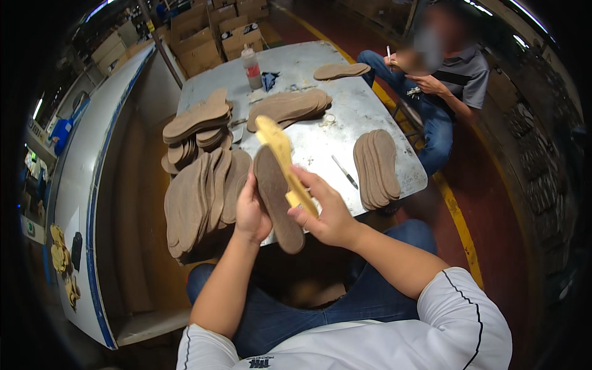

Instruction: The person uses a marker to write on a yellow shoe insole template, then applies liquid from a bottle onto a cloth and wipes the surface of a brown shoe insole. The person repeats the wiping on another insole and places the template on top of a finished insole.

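My left hand (pixel 254 209) is closed round the edge of a brown insole (pixel 279 197), held upright over the table's near edge. In my right hand (pixel 328 209) is a yellow insole-shaped template (pixel 277 145) with a small block on its near end. The template is tilted and overlaps the insole's right side; whether the two touch all along I cannot tell. Close to my left hand lies a fanned pile of brown insoles (pixel 191 203). A black-and-silver pen (pixel 344 171) rests on the metal table (pixel 308 148) beyond my right hand.
More insole stacks lie at left (pixel 197 117), mid-table (pixel 290 108), right (pixel 376 166) and the far edge (pixel 339 71). A bottle (pixel 251 66) stands beside a blue cloth (pixel 269 80). A white-topped bench (pixel 98 172) flanks the left; a seated person (pixel 447 86) holds something at the far right.
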`<act>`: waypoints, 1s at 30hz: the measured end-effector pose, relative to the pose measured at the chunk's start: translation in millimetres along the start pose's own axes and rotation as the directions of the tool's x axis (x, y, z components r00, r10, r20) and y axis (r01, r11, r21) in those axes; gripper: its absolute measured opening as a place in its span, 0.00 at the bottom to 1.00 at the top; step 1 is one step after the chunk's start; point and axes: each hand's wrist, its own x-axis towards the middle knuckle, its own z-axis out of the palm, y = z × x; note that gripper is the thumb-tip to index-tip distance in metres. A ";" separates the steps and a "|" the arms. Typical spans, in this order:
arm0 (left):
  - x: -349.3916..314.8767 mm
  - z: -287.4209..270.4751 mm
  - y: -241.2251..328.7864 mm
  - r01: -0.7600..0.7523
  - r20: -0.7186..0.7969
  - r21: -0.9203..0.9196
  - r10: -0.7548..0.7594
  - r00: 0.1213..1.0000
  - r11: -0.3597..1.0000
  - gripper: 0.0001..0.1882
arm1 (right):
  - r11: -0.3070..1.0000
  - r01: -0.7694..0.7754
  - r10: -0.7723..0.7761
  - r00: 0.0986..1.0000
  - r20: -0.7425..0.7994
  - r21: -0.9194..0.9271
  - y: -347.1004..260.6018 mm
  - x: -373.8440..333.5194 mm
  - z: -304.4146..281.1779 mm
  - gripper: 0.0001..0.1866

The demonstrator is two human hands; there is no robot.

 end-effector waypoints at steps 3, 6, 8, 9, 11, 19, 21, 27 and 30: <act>3.9 5.9 9.1 -0.013 0.060 -0.165 0.023 0.998 0.986 0.34 | 0.998 -0.058 0.059 0.998 -0.038 0.017 2.3 5.9 -5.9 0.44; -2.1 14.0 3.6 0.036 0.103 -0.263 -0.009 0.995 0.964 0.40 | 0.980 0.073 -0.064 0.996 0.056 -0.185 6.4 7.9 -6.1 0.43; -1.8 18.7 -5.4 0.007 0.076 -0.277 0.015 0.997 0.961 0.47 | 0.965 0.120 -0.103 0.991 0.084 -0.234 10.3 8.3 -1.8 0.43; -0.9 17.6 -4.6 -0.003 0.076 -0.229 0.021 0.997 0.973 0.48 | 0.956 0.123 -0.101 0.991 0.093 -0.265 11.7 7.6 0.6 0.43; 1.4 13.9 -2.2 -0.010 0.073 -0.183 0.024 0.997 0.983 0.50 | 0.954 0.112 -0.093 0.992 0.081 -0.278 14.4 7.3 6.1 0.44; -1.2 -5.6 -10.3 -0.029 -0.015 -0.036 0.029 0.999 0.999 0.43 | 0.986 -0.124 0.121 0.992 -0.034 -0.112 33.8 19.2 25.0 0.39; 1.5 -8.4 -14.5 -0.042 -0.090 0.143 0.056 0.994 0.989 0.38 | 0.982 -0.190 0.189 0.981 -0.040 -0.003 36.1 22.2 28.7 0.40; 19.7 -21.2 3.9 -0.025 -0.103 -0.082 0.017 0.994 0.996 0.39 | 0.991 -0.132 0.132 0.991 0.005 -0.038 18.8 22.5 16.7 0.43; 22.0 -23.6 15.9 0.005 -0.080 -0.207 -0.022 0.997 0.978 0.41 | 0.960 0.072 -0.042 0.993 0.115 -0.272 4.4 16.1 5.0 0.48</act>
